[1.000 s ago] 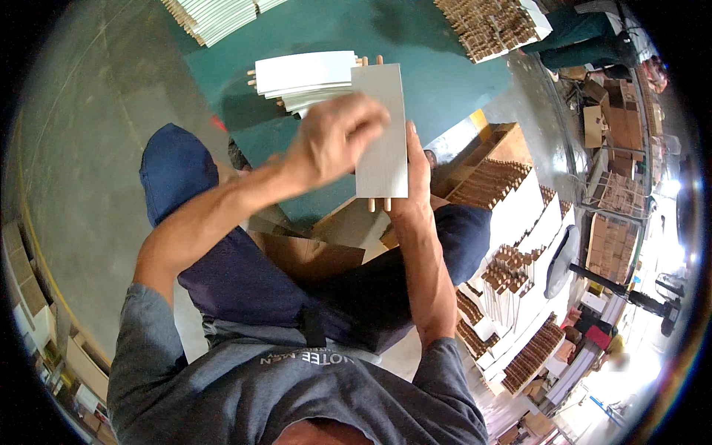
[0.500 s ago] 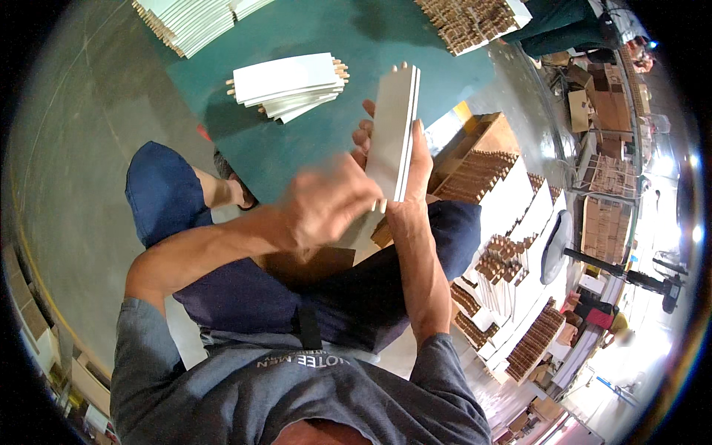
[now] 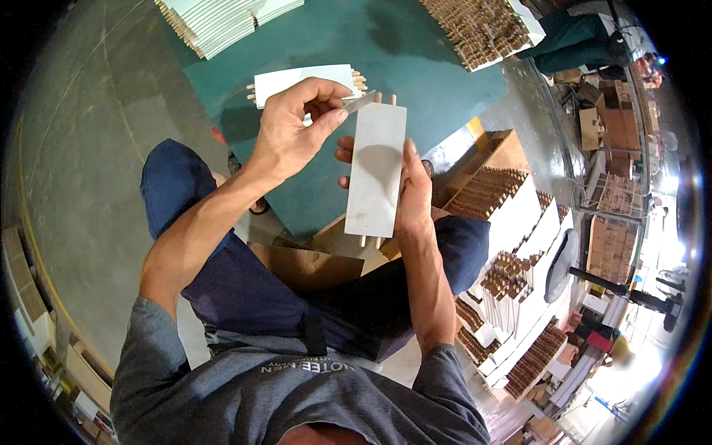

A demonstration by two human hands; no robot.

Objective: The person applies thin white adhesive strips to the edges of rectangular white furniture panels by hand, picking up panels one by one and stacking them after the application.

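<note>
My right hand (image 3: 417,189) grips a white board (image 3: 375,174) with its thumb along one edge and fingertips showing at the other. Pale wooden dowels stick out of both short ends. Between thumb and fingers of my left hand (image 3: 293,130) is a thin, flat greyish strip (image 3: 360,102); its kind is unclear. The strip's tip is close to the dowels at the board's far end, and I cannot tell whether they touch. Behind my left hand, a small stack of similar white boards (image 3: 304,73) lies on the green table (image 3: 297,200), partly covered by the hand.
More doweled boards are stacked at the table's far left (image 3: 222,26) and far right (image 3: 482,30). To my right stand large piles of white boards (image 3: 512,222) beside a round dark stool seat (image 3: 561,265). An open cardboard box (image 3: 311,268) sits between my legs.
My left hand has moved from the board's near end to its far end. The held boards, seen edge-on before, now turn a broad face up and sit slightly nearer me.
</note>
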